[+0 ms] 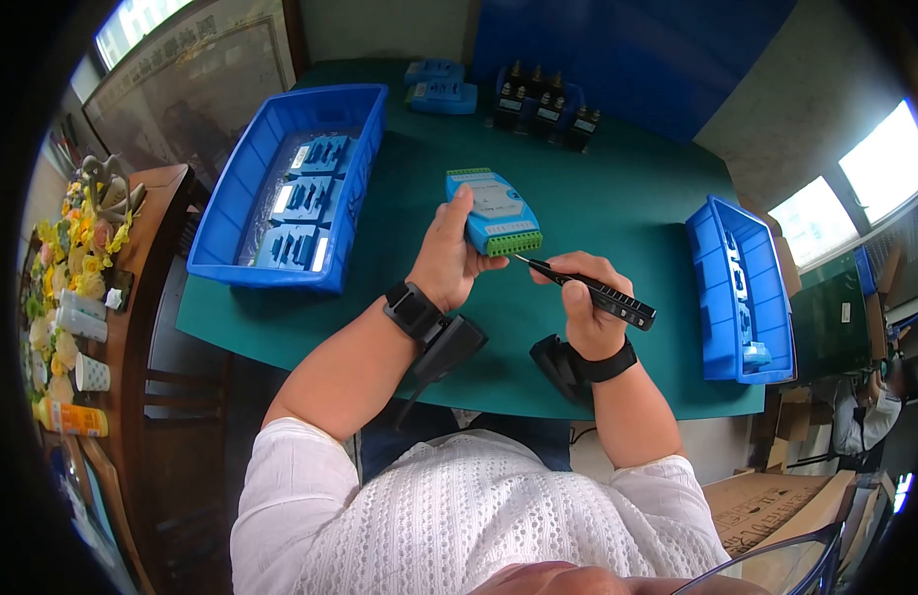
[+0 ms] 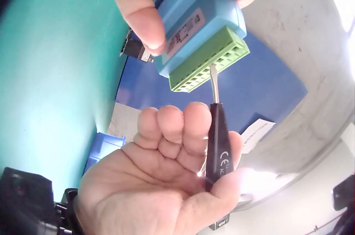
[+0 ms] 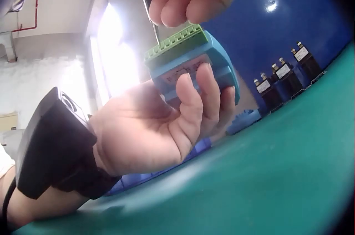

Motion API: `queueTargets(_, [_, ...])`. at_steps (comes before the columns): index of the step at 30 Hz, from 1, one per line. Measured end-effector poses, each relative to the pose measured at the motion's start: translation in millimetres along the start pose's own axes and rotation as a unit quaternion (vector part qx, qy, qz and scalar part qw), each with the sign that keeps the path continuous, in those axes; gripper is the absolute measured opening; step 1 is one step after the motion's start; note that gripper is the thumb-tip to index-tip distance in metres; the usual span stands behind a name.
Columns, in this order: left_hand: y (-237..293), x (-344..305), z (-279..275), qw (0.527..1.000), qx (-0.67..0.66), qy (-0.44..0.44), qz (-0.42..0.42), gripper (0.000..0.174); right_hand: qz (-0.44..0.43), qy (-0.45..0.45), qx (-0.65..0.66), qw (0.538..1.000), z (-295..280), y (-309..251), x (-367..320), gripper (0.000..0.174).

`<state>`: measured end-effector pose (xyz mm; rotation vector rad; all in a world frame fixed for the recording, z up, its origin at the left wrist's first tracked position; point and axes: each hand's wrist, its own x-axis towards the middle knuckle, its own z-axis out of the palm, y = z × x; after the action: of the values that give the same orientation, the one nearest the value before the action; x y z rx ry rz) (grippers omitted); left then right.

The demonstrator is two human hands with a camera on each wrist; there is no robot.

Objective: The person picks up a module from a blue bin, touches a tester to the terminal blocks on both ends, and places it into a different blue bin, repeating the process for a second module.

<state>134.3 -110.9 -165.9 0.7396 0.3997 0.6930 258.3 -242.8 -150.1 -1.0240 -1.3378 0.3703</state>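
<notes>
My left hand [image 1: 446, 253] grips a light-blue module [image 1: 491, 203] above the table, thumb on its labelled face. A green terminal block [image 1: 515, 243] runs along the near end, another along the far end. Curled round a black-handled screwdriver [image 1: 603, 295] is my right hand [image 1: 593, 317]. In the left wrist view the metal tip of the screwdriver [image 2: 218, 141] meets the openings of the green block [image 2: 202, 63]. The right wrist view shows the tip at one end of the block [image 3: 175, 42], with the left fingers [image 3: 191, 102] wrapped under the module.
A blue bin [image 1: 356, 203] holding several blue modules stands at the left. Another blue bin [image 1: 715, 297] with parts is at the right edge. Blue modules [image 1: 444, 96] and several black components [image 1: 548, 111] sit at the back of the green table [image 1: 400, 337].
</notes>
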Motion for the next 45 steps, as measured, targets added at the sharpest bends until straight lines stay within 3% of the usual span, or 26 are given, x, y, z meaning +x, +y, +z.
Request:
queueTargets(5, [-2.2,0.5,-1.5,1.000,-0.001,-0.001,-0.006,0.051,-0.004,-0.016,0.001,1.000,0.5,2.6,1.8,0.021])
queueTargets(17, [-4.0,2.6,-3.4,1.000,-0.001,0.003,-0.002,0.050,-0.016,-0.036,-0.017,0.999,-0.9,0.5,0.9,0.032])
queueTargets(20, [-5.7,3.2,-4.8,1.000,-0.001,-0.008,-0.005,0.051,-0.021,-0.020,0.005,1.000,3.4,0.1,2.9,0.023])
queueTargets(36, [-4.1,0.9,0.3,1.000,-0.009,-0.006,-0.008,0.046,-0.030,-0.059,-0.016,0.998,1.1,2.7,3.0,0.025])
queueTargets(45, [-4.3,3.1,-2.7,1.000,0.010,-0.009,0.006,0.053,-0.035,-0.029,0.008,0.999,2.1,2.0,2.4,0.024])
